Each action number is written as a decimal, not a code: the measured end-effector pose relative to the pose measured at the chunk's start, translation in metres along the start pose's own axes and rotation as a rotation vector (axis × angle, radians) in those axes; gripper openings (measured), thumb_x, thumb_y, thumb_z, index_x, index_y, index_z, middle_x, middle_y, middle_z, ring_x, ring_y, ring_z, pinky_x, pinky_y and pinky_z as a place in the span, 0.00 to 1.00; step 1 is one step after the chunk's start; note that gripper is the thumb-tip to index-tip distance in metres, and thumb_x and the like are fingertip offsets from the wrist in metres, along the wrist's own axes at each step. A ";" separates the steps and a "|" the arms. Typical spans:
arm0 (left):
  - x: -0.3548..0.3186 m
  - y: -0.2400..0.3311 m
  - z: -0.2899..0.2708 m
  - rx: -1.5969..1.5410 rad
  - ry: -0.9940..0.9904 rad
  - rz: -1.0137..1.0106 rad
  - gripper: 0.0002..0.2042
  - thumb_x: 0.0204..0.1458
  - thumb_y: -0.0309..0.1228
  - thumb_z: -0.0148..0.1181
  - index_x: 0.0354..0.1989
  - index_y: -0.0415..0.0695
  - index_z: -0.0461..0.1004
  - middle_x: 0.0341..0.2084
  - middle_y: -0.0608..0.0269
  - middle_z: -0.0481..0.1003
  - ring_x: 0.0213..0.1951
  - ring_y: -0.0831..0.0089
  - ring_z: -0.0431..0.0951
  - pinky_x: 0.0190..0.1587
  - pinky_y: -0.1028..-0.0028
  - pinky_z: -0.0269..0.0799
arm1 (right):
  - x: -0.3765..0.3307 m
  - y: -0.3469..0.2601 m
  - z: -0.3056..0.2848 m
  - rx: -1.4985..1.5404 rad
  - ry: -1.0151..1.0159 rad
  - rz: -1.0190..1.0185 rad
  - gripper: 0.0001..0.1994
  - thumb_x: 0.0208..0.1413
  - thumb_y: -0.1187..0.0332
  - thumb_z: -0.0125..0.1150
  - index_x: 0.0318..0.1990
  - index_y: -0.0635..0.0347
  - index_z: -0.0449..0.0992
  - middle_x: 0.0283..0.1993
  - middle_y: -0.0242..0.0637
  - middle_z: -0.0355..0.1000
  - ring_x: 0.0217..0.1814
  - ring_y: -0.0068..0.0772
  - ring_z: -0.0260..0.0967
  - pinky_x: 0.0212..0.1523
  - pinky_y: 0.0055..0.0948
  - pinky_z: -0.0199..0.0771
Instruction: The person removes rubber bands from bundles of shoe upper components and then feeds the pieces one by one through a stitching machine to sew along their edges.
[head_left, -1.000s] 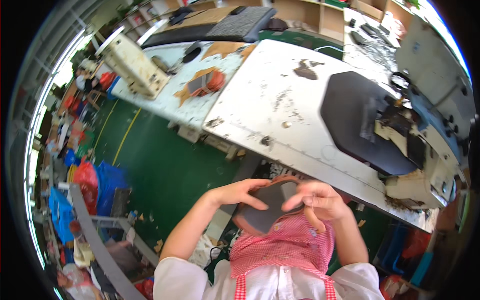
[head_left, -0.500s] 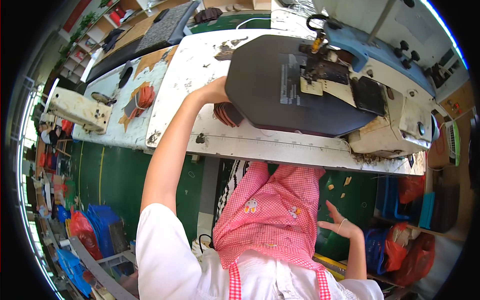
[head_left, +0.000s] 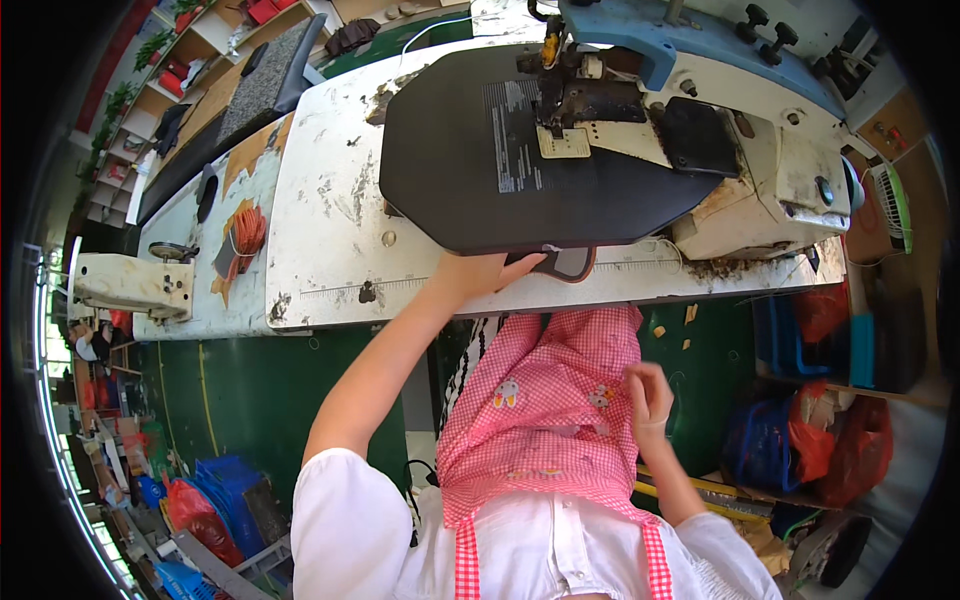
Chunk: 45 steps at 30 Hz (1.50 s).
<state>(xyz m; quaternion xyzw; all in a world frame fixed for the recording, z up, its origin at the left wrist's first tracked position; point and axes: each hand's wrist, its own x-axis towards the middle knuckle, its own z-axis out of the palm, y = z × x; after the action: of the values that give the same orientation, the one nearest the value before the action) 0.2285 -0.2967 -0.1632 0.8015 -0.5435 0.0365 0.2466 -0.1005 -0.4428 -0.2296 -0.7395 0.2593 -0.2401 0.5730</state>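
While the right hand (head_left: 650, 393) hangs just beside the pink checked apron (head_left: 540, 420), its fingers are loosely bent and nothing shows in them; whether the fingertips meet, I cannot tell. Further out, the left hand (head_left: 478, 275) is at the front of the white table (head_left: 325, 220), its thumb stretched over the near side of a grey piece with a brown rim (head_left: 574, 263). That piece juts out partly from beneath the black eight-sided plate (head_left: 440, 150). The other fingers run out of sight under the plate, so how firmly they pinch the piece, if at all, is hidden. With one hand near it, the piece could swing or slip off the table, should that hold be loose; drawn hard against the plate's edge, its rim might catch or scuff. Beyond, the sewing machine (head_left: 760, 190) carries its needle head (head_left: 556, 100) over the plate, where straying fingers could be jabbed if it ran. Farther left, a tied orange bundle (head_left: 248, 232) lies well apart from both hands
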 end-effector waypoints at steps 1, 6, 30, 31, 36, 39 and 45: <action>0.006 -0.001 -0.003 -0.005 0.004 0.006 0.25 0.58 0.50 0.63 0.52 0.38 0.76 0.48 0.49 0.77 0.47 0.53 0.78 0.52 0.61 0.73 | 0.018 -0.013 0.000 -0.034 -0.066 -0.053 0.06 0.60 0.78 0.61 0.44 0.64 0.76 0.36 0.35 0.75 0.35 0.26 0.73 0.39 0.24 0.73; 0.010 0.002 -0.011 -0.098 -0.065 -0.019 0.25 0.57 0.47 0.64 0.55 0.39 0.74 0.49 0.50 0.76 0.49 0.52 0.77 0.54 0.59 0.72 | 0.121 -0.090 0.044 -0.016 -0.037 -0.151 0.09 0.58 0.72 0.68 0.44 0.65 0.77 0.34 0.40 0.74 0.31 0.28 0.72 0.33 0.28 0.73; -0.024 0.026 -0.002 0.233 0.141 -0.174 0.17 0.50 0.38 0.70 0.44 0.40 0.80 0.44 0.47 0.78 0.48 0.47 0.77 0.51 0.51 0.69 | 0.148 -0.081 0.082 -0.272 0.047 -0.407 0.17 0.49 0.71 0.72 0.47 0.53 0.74 0.43 0.36 0.71 0.37 0.40 0.76 0.36 0.36 0.79; -0.023 0.026 -0.001 0.209 0.024 -0.238 0.18 0.53 0.39 0.67 0.47 0.42 0.80 0.50 0.48 0.76 0.53 0.47 0.74 0.56 0.50 0.66 | 0.149 -0.081 0.080 -0.276 0.069 -0.407 0.17 0.49 0.71 0.72 0.47 0.53 0.74 0.43 0.36 0.71 0.37 0.40 0.76 0.36 0.36 0.79; -0.019 0.029 -0.002 0.282 0.142 -0.095 0.18 0.47 0.33 0.72 0.46 0.39 0.78 0.40 0.46 0.80 0.46 0.46 0.79 0.48 0.52 0.72 | 0.150 -0.077 0.079 -0.227 -0.012 -0.357 0.17 0.50 0.71 0.71 0.48 0.51 0.74 0.45 0.35 0.71 0.41 0.41 0.76 0.39 0.37 0.79; -0.018 0.027 -0.004 0.270 0.167 -0.073 0.20 0.47 0.33 0.72 0.49 0.39 0.78 0.41 0.46 0.80 0.46 0.46 0.79 0.50 0.52 0.72 | 0.150 -0.076 0.084 -0.269 0.013 -0.370 0.16 0.49 0.69 0.71 0.45 0.51 0.74 0.45 0.37 0.70 0.46 0.44 0.76 0.42 0.40 0.78; -0.023 0.021 -0.005 0.208 0.066 -0.211 0.14 0.54 0.38 0.65 0.43 0.43 0.83 0.46 0.49 0.79 0.51 0.48 0.76 0.57 0.50 0.67 | 0.159 -0.085 0.090 -0.464 -0.069 -0.326 0.15 0.46 0.66 0.73 0.40 0.53 0.74 0.43 0.41 0.71 0.46 0.50 0.71 0.46 0.46 0.73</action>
<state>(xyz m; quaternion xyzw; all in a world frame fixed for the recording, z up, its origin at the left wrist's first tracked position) 0.2010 -0.2808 -0.1589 0.8739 -0.4410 0.0928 0.1823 0.0867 -0.4650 -0.1586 -0.8905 0.1653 -0.2380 0.3508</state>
